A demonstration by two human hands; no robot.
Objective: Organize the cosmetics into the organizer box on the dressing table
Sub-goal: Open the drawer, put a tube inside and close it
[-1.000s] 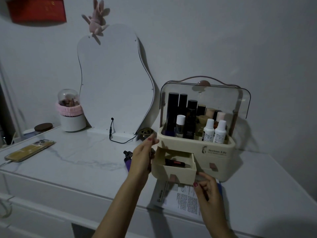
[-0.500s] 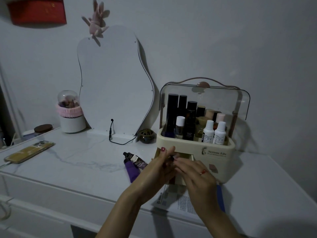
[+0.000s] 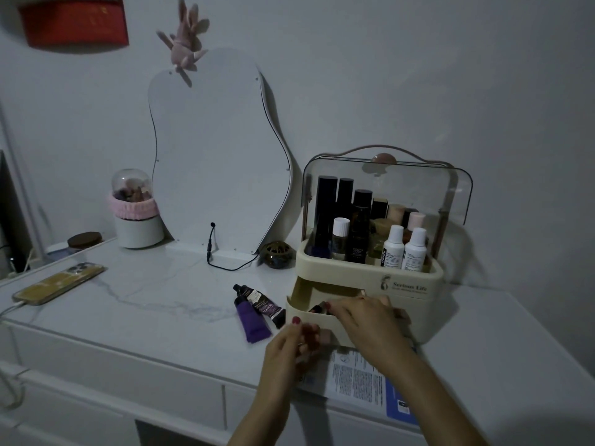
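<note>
Right now my right hand reaches over the open drawer of the cream organizer box, fingertips pinched on a small dark lipstick lying inside it. My left hand hovers at the drawer's front with its fingers loosely curled around nothing I can see. Just left of the drawer, a purple tube and a dark tube lie touching on the white table, and bottles stand upright in the box's top compartment.
</note>
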